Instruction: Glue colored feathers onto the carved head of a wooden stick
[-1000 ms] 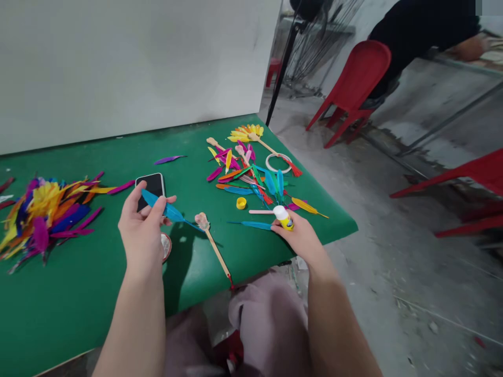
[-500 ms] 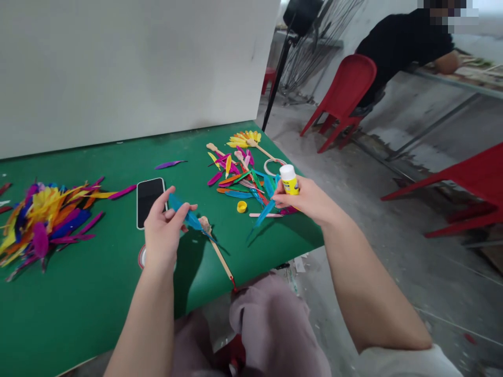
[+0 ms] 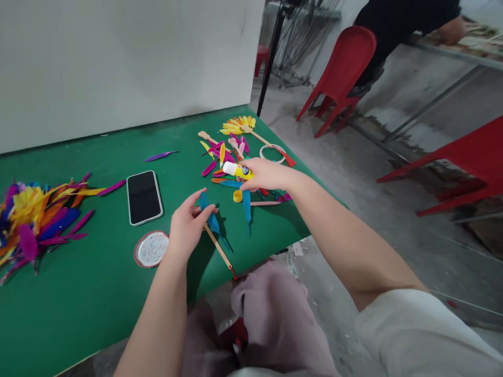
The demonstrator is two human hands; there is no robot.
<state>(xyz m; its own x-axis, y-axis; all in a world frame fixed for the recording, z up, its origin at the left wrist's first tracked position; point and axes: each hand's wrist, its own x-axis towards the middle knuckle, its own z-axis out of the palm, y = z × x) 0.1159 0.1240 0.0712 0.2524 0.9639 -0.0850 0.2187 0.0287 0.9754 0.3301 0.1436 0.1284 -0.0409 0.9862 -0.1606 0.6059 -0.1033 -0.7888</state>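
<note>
Head view, blue feather (image 3: 212, 222) pinched in left hand (image 3: 187, 224), glue stick (image 3: 236, 170) jutting from gripping right hand (image 3: 268, 174)

Left fingers (image 3: 205, 213) pinch a blue feather (image 3: 212, 222) over a wooden stick (image 3: 218, 248), contact hard to tell; right fingers (image 3: 250, 183) hold a glue stick (image 3: 238, 170) and a second blue feather (image 3: 247, 207) above the green surface (image 3: 98, 309).

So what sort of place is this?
Likely a craft workshop: a pile of loose feathers on a green table, a glue stick in your right hand, and someone at another table.
</note>
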